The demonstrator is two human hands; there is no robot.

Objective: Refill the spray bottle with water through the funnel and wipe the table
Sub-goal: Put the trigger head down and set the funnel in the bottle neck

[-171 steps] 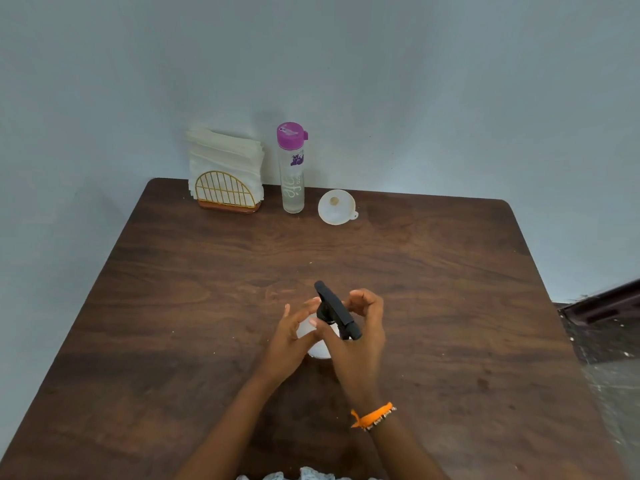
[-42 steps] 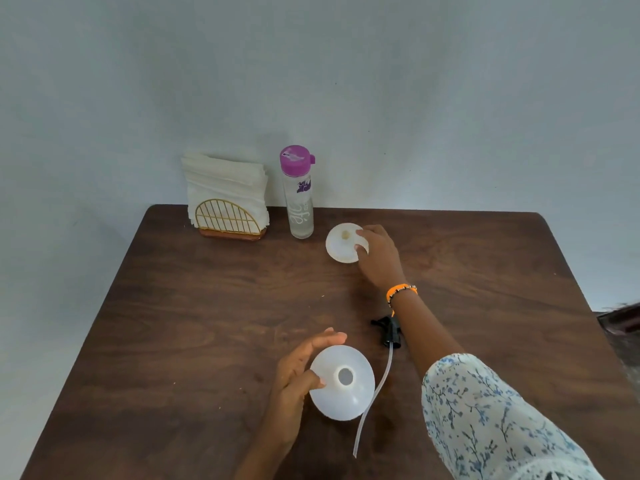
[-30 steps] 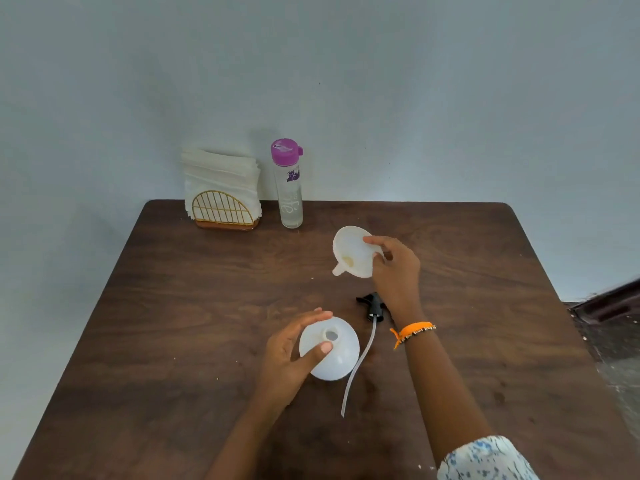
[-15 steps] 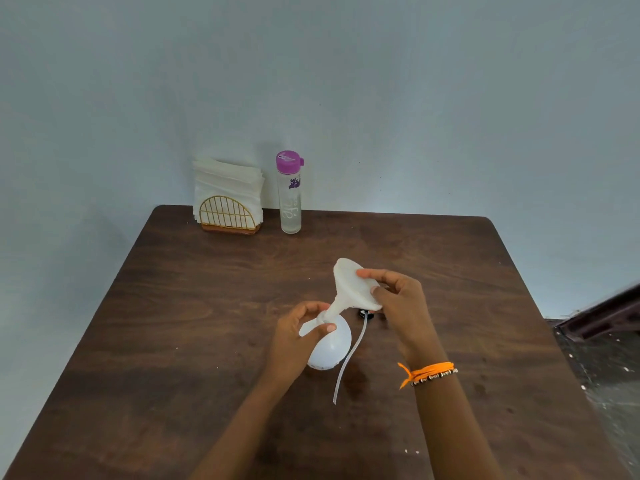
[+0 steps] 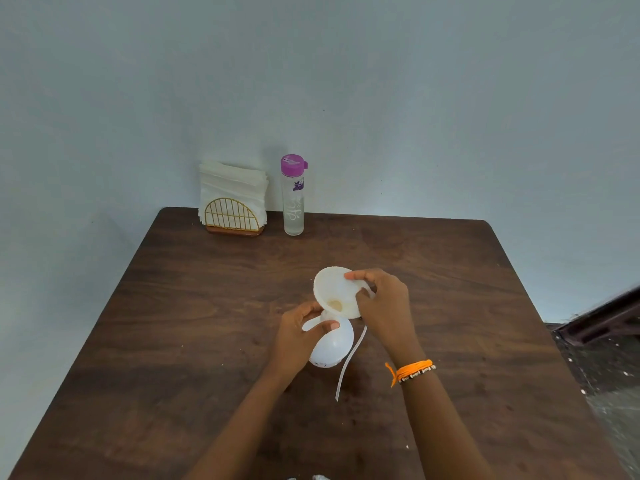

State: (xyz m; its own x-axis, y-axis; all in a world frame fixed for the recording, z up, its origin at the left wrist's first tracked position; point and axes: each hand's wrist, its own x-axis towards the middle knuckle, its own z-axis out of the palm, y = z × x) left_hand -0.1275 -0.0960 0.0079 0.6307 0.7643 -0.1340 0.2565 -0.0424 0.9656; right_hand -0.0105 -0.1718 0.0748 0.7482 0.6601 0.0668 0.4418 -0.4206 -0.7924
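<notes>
A round white spray bottle (image 5: 331,346) stands near the middle of the dark wooden table (image 5: 207,306), its top off. My left hand (image 5: 298,336) grips its neck. A white funnel (image 5: 334,292) sits tilted over the neck, its spout down in the opening, and my right hand (image 5: 382,306) pinches its rim. The sprayer's white dip tube (image 5: 349,362) lies on the table to the right of the bottle; its black head is mostly hidden behind my right hand. A clear water bottle (image 5: 293,195) with a purple cap stands at the back.
A gold wire holder with white paper napkins (image 5: 232,199) stands at the back left, next to the water bottle, against the pale wall. The table's right edge borders a dark floor area (image 5: 609,368).
My right hand picked the funnel up from the back of the table, carried it to the spray bottle and turned it spout-down into the neck. My left hand moved up to the neck.
</notes>
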